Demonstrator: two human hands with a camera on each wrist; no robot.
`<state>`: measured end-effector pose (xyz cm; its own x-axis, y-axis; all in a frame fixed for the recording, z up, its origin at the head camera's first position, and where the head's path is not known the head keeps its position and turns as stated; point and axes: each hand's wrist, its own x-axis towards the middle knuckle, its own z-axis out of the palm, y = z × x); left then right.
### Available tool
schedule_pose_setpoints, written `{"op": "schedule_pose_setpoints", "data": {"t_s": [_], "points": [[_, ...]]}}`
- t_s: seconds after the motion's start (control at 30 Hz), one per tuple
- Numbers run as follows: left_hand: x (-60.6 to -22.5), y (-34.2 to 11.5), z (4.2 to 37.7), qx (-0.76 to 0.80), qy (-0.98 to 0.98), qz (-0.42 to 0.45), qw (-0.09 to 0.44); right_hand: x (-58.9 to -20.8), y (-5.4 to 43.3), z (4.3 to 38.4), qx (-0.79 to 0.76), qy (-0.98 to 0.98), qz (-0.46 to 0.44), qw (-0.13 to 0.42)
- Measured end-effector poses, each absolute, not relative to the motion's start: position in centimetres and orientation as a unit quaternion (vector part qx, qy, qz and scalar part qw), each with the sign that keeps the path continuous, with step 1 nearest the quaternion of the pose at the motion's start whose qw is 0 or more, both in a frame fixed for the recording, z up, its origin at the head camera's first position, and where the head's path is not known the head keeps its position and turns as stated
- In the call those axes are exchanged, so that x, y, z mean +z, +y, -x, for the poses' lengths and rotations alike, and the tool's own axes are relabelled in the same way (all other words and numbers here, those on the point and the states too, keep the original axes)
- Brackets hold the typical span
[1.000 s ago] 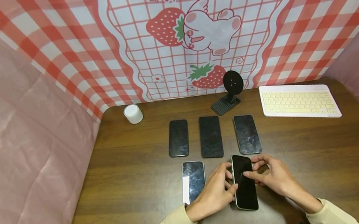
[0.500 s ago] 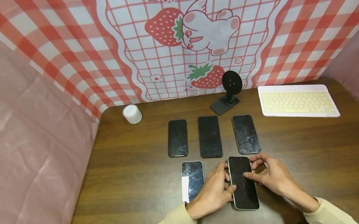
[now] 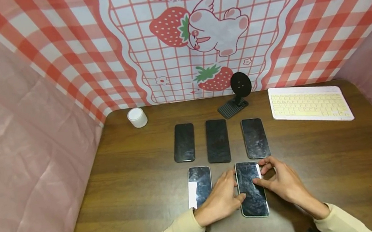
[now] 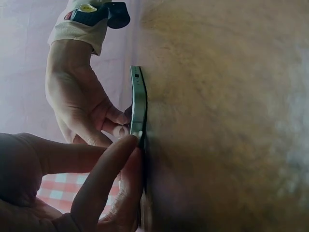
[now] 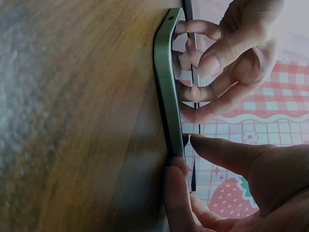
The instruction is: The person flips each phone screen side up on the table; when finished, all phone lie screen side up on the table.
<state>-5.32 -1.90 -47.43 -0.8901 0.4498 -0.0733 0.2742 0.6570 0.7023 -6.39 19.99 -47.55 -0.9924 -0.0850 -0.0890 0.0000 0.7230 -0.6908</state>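
A smartphone [image 3: 253,196] with a pale green frame lies screen up at the front of the table, its edge close against the wood in both wrist views. My left hand [image 3: 222,199] holds its left side, thumb over the screen's edge and fingers along the frame. On the other side, my right hand [image 3: 281,183] grips the upper right edge, and its thumb [image 5: 207,142] touches the screen. Just left of it lies a second smartphone [image 3: 203,186], partly covered by my left hand. It has a white reflection on its glass.
Behind them, a row holds three dark phones: a left phone [image 3: 184,142], a middle phone [image 3: 217,141] and a right phone [image 3: 255,138]. Farther back stand a white round container [image 3: 137,117], a black phone stand [image 3: 238,95] and a yellow-keyed keyboard [image 3: 308,104]. Checked cloth [image 3: 80,47] hangs behind.
The green-framed phone has shifted slightly left and settled flatter, straight beside the second phone. Its screen now shows smudges and a reflection. Both hands stay on it.
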Motion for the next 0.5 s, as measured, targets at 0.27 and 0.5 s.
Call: {"op": "schedule_pose_setpoints", "data": {"t_s": [0.27, 0.5], "points": [[-46.4, -2.1, 5.3, 0.354, 0.904, -0.189, 0.146, -47.5, 20.1, 6.5, -0.373, 0.926, 0.037, 0.047], [-45.8, -2.8, 5.6, 0.390, 0.882, -0.156, 0.213, -46.8, 20.3, 6.9, -0.425, 0.900, 0.043, 0.088]]}}
